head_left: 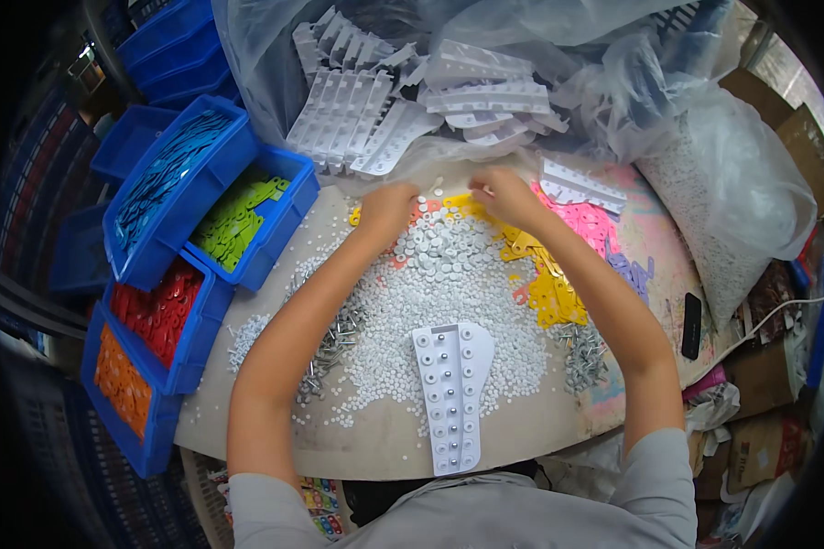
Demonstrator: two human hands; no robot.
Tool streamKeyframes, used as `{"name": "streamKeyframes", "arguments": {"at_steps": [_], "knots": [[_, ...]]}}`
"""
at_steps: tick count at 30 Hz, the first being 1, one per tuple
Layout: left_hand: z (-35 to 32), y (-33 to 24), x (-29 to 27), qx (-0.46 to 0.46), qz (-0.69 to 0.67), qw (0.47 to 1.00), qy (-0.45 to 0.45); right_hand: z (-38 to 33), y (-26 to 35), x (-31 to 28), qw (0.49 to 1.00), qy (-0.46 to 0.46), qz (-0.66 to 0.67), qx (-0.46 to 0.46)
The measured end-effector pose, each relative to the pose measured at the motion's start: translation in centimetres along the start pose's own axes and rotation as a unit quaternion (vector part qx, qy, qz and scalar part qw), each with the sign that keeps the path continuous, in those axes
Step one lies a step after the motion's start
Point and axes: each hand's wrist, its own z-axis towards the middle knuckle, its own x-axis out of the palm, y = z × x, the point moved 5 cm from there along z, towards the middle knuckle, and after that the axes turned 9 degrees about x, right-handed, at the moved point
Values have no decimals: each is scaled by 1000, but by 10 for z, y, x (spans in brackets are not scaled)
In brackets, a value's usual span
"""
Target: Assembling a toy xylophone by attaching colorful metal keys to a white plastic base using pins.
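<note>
A round table [384, 439] fills the middle, with a clear bag of white plastic strips [412, 101] at its far edge and blue bins [188, 183] of coloured tags on the left. A wide heap of small white discs [439, 284] covers the table centre. Near the person lies a white perforated plate [453, 393]. At the far end of the heap, the left hand [386, 209] and right hand [504, 194] rest fingers-down on the discs; I cannot tell whether either is pinching anything.
</note>
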Motion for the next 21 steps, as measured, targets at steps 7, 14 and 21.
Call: {"name": "streamKeyframes", "arguments": {"at_steps": [7,14,21], "knots": [[15,0,16,21,12,1000,9,29,34,52,999,-13,-31,11],[8,-11,7,21,-4,999,-44,18,23,46,996,-48,57,45],[-127,-108,-67,-2,-302,953,-28,-151,113,-41,975,42,207,73]]}}
